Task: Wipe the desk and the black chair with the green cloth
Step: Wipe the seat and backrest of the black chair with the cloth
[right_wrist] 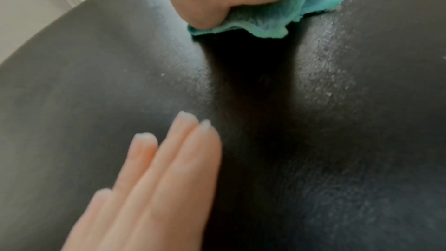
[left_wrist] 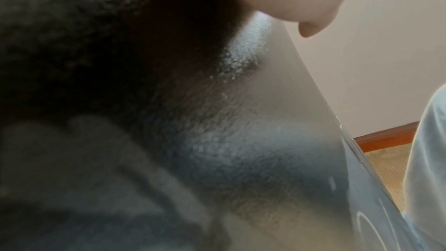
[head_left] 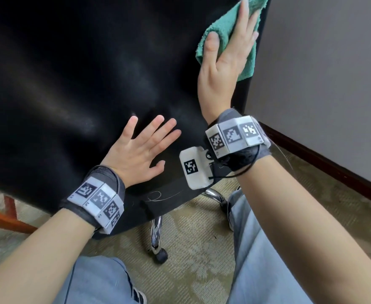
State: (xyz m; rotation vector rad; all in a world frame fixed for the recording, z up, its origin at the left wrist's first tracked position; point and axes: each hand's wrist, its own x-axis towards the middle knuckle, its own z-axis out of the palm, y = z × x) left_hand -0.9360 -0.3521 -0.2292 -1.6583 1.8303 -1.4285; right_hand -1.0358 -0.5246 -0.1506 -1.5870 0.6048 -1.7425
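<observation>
Against a grey wall (head_left: pixel 324 62), the right hand (head_left: pixel 224 62) presses the green cloth (head_left: pixel 224 31) flat-fingered on the black chair (head_left: pixel 81 84); the left hand (head_left: pixel 136 154) rests spread beside.

Green cloth (head_left: pixel 230 34) partly under right-hand fingers (head_left: pixel 244 20)

A green cloth (head_left: pixel 228 25) is lying against a black chair (head_left: pixel 70 84), above beige patterned carpet (head_left: pixel 191 249), beside a grey wall (head_left: pixel 333 62).

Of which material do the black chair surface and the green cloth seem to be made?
Black chair: probably leather or imitation leather, with a fine pebbled grain and soft sheen; which one cannot be told. Green cloth: looped terry-like fabric, matte, with fuzzy edges.
</observation>
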